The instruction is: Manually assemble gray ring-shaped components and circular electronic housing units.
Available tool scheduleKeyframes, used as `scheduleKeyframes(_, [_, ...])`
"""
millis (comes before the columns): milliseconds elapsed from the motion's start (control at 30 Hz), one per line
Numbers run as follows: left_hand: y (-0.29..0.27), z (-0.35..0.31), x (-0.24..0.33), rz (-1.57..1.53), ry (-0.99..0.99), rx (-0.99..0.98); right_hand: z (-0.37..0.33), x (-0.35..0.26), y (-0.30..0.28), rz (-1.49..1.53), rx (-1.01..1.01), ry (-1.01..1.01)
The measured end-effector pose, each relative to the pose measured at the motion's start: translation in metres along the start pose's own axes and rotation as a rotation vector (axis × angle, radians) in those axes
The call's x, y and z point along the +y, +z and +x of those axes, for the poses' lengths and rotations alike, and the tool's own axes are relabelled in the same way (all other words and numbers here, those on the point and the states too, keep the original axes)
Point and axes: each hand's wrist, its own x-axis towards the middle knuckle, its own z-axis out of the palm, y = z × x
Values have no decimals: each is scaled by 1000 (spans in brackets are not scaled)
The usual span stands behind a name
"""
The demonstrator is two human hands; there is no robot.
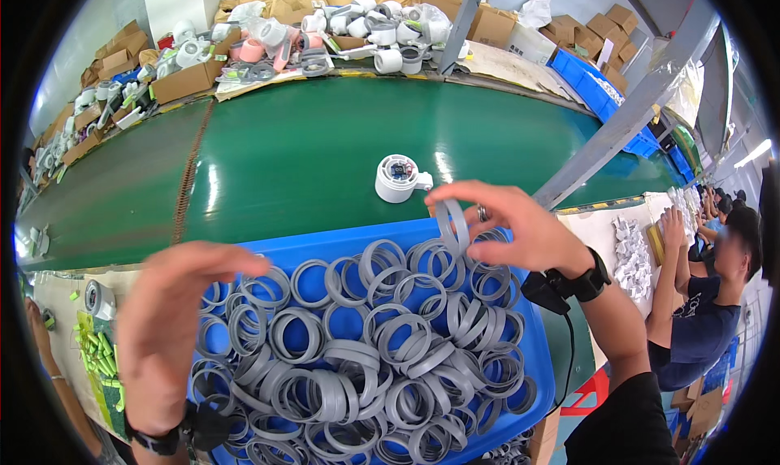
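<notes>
A grey ring (461, 225) is held upright in the right hand (520, 228) above a blue tray (543, 376) of rings (333, 393).

The ring is pinched between thumb and fingers over the tray's far edge; the left hand (162, 327) is held empty, half curled, at the tray's left side. A white housing (395, 186), its inner parts exposed, is seen on the green belt (301, 156) just beyond the right fingertips. Green parts (99, 355) are scattered at left, white parts (630, 254) are heaped at right, and a co-worker (703, 335) is seen beside them.
</notes>
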Motion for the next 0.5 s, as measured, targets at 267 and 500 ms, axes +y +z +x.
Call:
scheduleKeyframes(267, [-20,-32,10,81,85,58,48,33,-17,466,-38,-263])
scheduleKeyframes(500, [-26,-56,-35,114,-46,68,73,52,-27,396,91,-301])
